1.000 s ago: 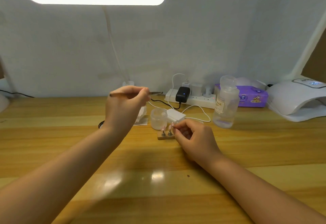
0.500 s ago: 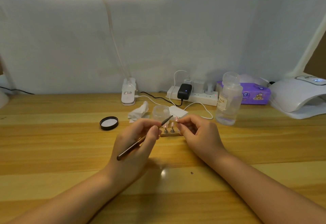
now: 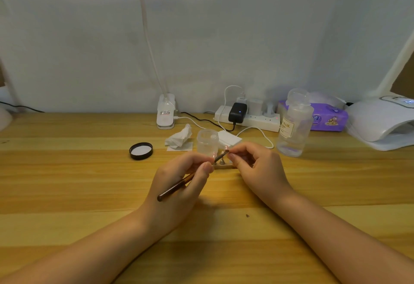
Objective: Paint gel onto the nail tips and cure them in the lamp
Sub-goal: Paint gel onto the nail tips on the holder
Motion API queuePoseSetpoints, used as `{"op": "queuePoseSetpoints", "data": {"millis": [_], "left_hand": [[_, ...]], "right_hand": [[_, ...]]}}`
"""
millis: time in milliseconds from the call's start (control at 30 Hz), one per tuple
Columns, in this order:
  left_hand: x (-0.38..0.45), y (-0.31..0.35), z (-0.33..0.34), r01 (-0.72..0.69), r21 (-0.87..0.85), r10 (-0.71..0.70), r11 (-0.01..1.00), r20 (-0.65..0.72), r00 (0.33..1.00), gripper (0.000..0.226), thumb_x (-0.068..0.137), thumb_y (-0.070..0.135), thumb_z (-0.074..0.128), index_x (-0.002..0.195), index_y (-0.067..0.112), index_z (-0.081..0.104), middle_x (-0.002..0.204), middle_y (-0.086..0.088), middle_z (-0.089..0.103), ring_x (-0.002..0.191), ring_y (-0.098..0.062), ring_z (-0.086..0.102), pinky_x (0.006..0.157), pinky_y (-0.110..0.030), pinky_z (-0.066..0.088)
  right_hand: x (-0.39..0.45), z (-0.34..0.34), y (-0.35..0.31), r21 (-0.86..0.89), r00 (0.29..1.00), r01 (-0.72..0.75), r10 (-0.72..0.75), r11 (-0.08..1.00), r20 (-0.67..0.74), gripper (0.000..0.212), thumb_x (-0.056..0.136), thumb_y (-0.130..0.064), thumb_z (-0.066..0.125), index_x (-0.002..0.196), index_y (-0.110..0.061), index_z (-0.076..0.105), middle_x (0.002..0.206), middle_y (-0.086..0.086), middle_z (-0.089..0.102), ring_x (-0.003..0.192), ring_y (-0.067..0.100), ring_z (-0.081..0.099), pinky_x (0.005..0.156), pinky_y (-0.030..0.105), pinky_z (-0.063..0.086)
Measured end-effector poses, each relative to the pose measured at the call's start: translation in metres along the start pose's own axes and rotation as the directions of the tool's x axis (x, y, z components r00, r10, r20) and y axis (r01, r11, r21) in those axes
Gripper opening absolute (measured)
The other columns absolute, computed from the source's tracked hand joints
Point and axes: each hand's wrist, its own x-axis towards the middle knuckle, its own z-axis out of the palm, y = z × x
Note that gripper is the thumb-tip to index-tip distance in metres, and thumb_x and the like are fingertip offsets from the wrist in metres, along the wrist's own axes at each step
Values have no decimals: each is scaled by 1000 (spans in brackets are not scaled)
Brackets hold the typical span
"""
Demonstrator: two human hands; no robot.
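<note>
The left hand (image 3: 179,185) grasps a dark brush (image 3: 177,186) between thumb and fingers, its handle slanting down toward 7 o'clock and its bristle end pointing up toward 1 o'clock, where it meets the nail tips (image 3: 225,152). The nail tips sit on small metal stands on a little wooden block (image 3: 224,166) at the middle of the bench (image 3: 67,183), mostly hidden between the two hands. The right hand (image 3: 257,169) has its fingers curled and pinches at the top of one stand, at 3 o'clock from the brush tip; what exactly lies between its fingertips is too small to tell. Just behind the block, at 12 o'clock, stands a small clear jar (image 3: 208,142) without its lid, and the black lid (image 3: 141,151) lies at 9 o'clock from the jar, well apart. A crumpled tissue (image 3: 179,138) lies between lid and jar. At 3 o'clock from the jar stands a clear bottle (image 3: 293,124) with a label. The white curing lamp (image 3: 380,122) sits at the far right edge of the bench, well apart from the hands. A power strip (image 3: 255,119) lies along the wall, and a purple tissue pack (image 3: 329,119) lies beside the bottle
</note>
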Motion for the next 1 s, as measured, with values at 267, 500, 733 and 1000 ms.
{"op": "queuePoseSetpoints", "data": {"millis": [267,500,733,1000], "left_hand": [[1,-2,0,23,-36,-25,999,-41,999,24,89,39,53,105,27,66,93,9,72,91,-13,69,79,-40,56],[1,-4,-1,56,-65,-57,996,-19,998,26,88,38,53,101,24,71,89,6,73,88,-16,69,77,-45,56],[0,-4,-2,71,-96,-77,993,-57,995,26,90,36,53,101,19,68,90,7,72,87,-14,69,75,-41,57],[-1,-5,-2,118,-157,-125,980,-32,992,26,86,40,54,96,25,72,90,2,74,88,-18,70,79,-43,57]], "right_hand": [[1,0,0,-8,1000,9,-9,1000,-1,12,85,-5,68,95,-10,73,86,-3,70,81,1,62,70,10,47],[1,0,1,-12,1000,21,-21,1000,4,12,85,-5,68,95,-10,73,86,-2,70,82,2,62,72,11,48],[1,0,2,8,1000,26,-26,1000,-2,11,85,-6,69,94,-11,73,86,-2,70,81,4,63,73,18,51],[0,-1,1,4,999,40,-40,999,2,14,86,-5,66,95,-14,72,85,-4,69,80,3,63,72,16,50]]}}
